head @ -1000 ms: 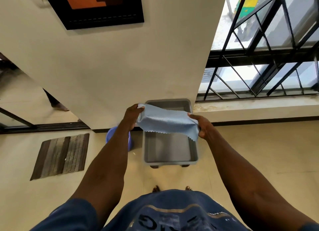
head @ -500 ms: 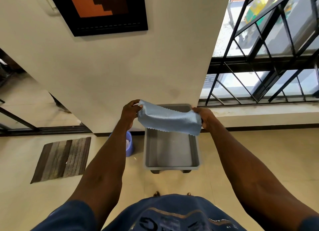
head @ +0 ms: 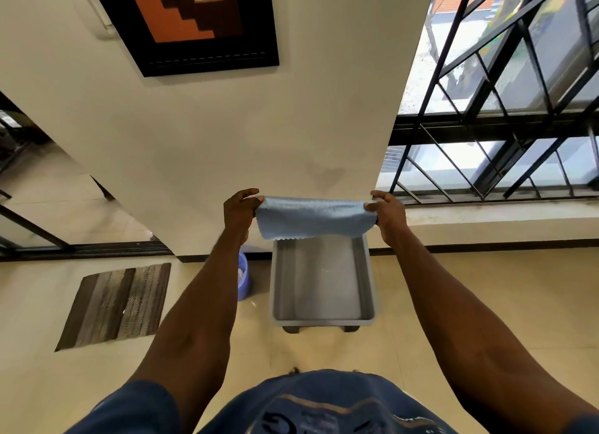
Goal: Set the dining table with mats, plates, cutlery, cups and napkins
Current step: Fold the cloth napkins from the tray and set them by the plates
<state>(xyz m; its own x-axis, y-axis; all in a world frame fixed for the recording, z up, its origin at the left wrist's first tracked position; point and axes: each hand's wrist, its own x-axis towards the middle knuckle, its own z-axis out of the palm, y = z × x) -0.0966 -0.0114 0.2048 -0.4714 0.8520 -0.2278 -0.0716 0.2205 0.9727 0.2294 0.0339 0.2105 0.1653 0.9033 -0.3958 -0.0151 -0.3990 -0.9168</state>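
A light blue cloth napkin [head: 314, 218] with a zigzag lower edge is stretched flat between both hands at chest height. My left hand [head: 239, 210] pinches its left top corner, and my right hand [head: 389, 211] pinches its right top corner. Below the napkin a grey plastic tub [head: 370, 284] stands on the floor, and nothing shows inside it. No dining table, plates, cutlery or cups are in view.
A small blue bucket [head: 243, 276] sits left of the tub, partly behind my left forearm. A striped brown doormat [head: 118, 305] lies on the tiled floor at left. A cream wall with a framed picture [head: 191, 22] rises ahead; a barred window [head: 505, 116] stands at right.
Both hands have lifted the napkin higher and pulled it wider and tauter. The camera has tilted up, so the tub sits lower in view.
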